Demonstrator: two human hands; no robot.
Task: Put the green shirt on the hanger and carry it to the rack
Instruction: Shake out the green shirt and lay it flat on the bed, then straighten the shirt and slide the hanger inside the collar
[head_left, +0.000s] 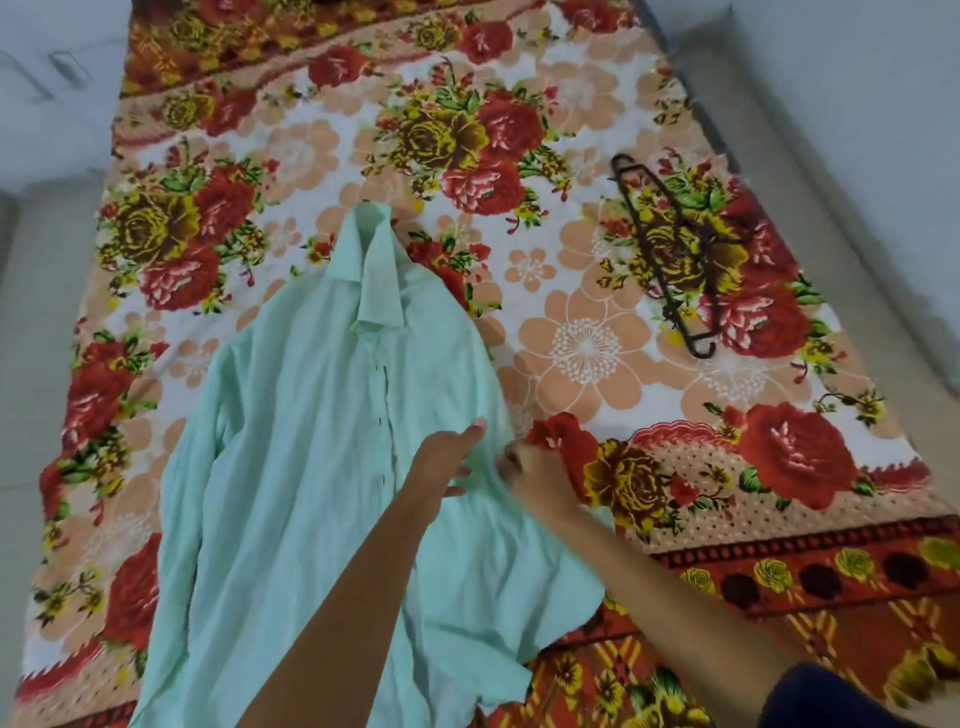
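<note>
light: even, soft | shadows: faint | blur: slight on hands | edges: wide-angle bowing

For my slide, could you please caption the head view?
Both hands smooth a green shirt on a floral bedsheet; hanger lies apart.

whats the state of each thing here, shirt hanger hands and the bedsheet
Pale green collared shirt: spread flat, front up, buttoned, not on the hanger.
Dark plastic hanger: bare, flat on the sheet, apart from the shirt.
Left hand: open on the shirt.
Right hand: pinching the shirt's edge.
Floral bedsheet: spread out.
</note>
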